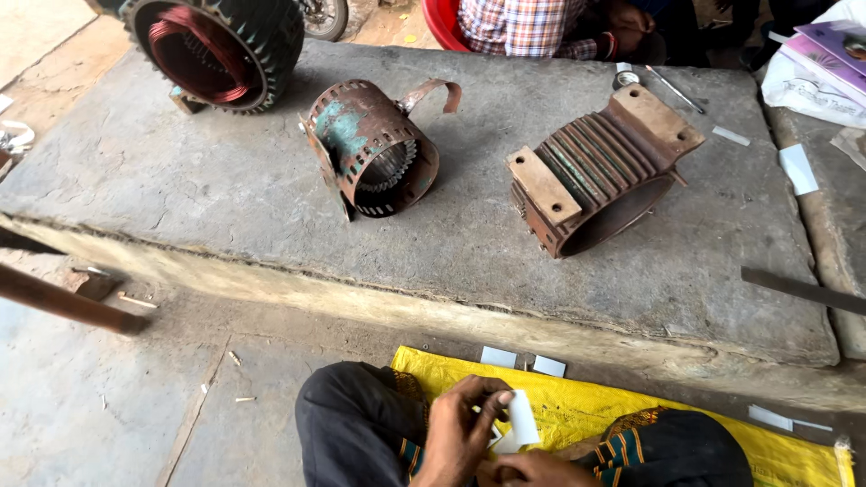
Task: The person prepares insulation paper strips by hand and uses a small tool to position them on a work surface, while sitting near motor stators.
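Observation:
My left hand (462, 426) and my right hand (532, 471) meet low in the head view, over my lap. Between them they pinch a small white paper strip (521, 418), which stands nearly upright. The left fingers curl around its left edge; the right hand grips it from below and is partly cut off by the frame. I sit cross-legged in dark trousers on a yellow woven sack (577, 406).
A raised stone slab (244, 189) carries three motor housings: a rusty perforated shell (374, 149), a finned rusty casing (600, 171) and a stator with copper windings (221, 50). White paper pieces (523, 361) lie about. Another person in a plaid shirt (523, 25) sits beyond.

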